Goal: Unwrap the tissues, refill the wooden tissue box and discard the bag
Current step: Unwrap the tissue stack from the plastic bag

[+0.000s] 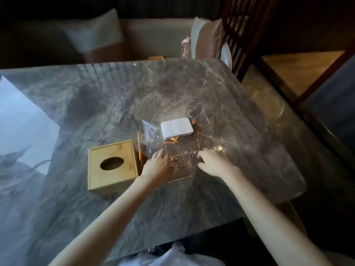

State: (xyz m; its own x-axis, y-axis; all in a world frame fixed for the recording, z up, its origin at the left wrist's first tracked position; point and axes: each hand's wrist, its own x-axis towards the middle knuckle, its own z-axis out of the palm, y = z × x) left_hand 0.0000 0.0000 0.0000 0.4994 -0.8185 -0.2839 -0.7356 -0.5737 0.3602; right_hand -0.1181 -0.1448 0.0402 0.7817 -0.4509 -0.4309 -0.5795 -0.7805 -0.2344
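Note:
A clear plastic bag (pixel 184 150) lies crumpled on the grey marble table (pixel 96 104). A white stack of tissues (pixel 176 127) sits at its far end; I cannot tell whether the stack is inside the bag or on it. My left hand (pixel 157 165) rests on the bag's near left part with fingers on the plastic. My right hand (pixel 213 162) pinches the near right part of the bag. A wooden tissue box (pixel 112 167) with an oval slot on top stands just left of my left hand.
The table's right edge and rounded near-right corner (pixel 299 189) lie close to the bag. A sofa with cushions (pixel 206 38) runs behind the table. A dark wooden slatted screen (pixel 242 25) stands at the back right.

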